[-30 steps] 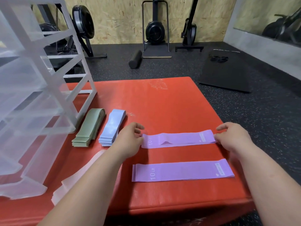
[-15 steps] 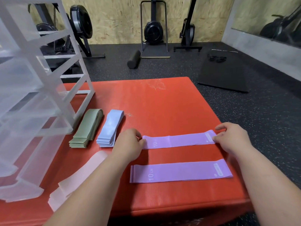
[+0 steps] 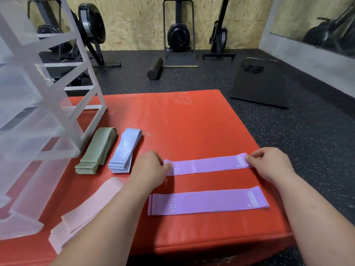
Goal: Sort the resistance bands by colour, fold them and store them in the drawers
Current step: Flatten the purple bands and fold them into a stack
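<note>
Across the middle of the frame I see a red padded platform [image 3: 192, 127]. A translucent plastic drawer unit [image 3: 38, 104] stands on its left side, filling the left edge. At lower left lies a stack of pale pink bands [image 3: 92, 204], partly under my left forearm. Two purple 10 LB bands lie flat at centre right: the near purple band [image 3: 207, 203] untouched, and the far purple band [image 3: 211, 165] above it. The green stack [image 3: 98, 150] and the light blue stack [image 3: 124, 150] lie side by side near the drawer unit. My left hand [image 3: 149, 169] pinches the far band's left end and my right hand [image 3: 269, 164] pinches its right end.
</note>
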Tool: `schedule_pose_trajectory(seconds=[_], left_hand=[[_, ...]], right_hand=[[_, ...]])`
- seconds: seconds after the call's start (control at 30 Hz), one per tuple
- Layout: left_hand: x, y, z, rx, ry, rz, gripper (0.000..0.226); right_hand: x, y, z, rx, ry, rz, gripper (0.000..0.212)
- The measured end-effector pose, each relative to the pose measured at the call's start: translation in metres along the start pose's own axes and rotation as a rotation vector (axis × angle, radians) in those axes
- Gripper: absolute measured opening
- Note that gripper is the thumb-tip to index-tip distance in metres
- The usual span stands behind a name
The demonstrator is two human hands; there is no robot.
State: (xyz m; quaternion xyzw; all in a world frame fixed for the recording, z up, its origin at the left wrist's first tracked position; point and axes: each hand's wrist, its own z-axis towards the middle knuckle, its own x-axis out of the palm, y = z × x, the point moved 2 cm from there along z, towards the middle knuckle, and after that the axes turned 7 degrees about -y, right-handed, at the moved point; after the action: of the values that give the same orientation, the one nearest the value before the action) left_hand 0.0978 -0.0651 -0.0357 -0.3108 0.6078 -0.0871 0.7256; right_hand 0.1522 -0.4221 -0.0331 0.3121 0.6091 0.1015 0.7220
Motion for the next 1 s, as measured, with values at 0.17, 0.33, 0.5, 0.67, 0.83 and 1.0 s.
schedule_pose_trajectory(seconds=[0.17,0.33,0.5,0.67,0.83,1.0], left_hand=[[0.000,0.003,0.002,-0.033,0.007,-0.059,0.016],[-0.006,0.008,0.006,-0.086,-0.008,-0.211,0.015],[-0.019,0.014,0.001,-0.110,0.013,-0.379,0.013],[-0.039,0.012,-0.020,-0.096,0.031,-0.473,0.017],[-0.049,0.019,-0.045,-0.111,0.050,-0.498,0.018],[-0.049,0.022,-0.069,-0.085,0.040,-0.395,0.015]], right_hand=[[0.002,0.000,0.000,0.028,0.036,-0.010,0.013],[-0.006,-0.001,-0.002,0.110,0.032,0.181,0.010],[-0.024,0.005,-0.019,0.163,0.116,0.476,0.017],[-0.047,0.006,-0.046,0.140,0.168,0.586,0.022],[-0.059,-0.003,-0.072,0.054,0.170,0.513,0.021],[-0.055,-0.017,-0.089,-0.009,0.167,0.339,0.019]])
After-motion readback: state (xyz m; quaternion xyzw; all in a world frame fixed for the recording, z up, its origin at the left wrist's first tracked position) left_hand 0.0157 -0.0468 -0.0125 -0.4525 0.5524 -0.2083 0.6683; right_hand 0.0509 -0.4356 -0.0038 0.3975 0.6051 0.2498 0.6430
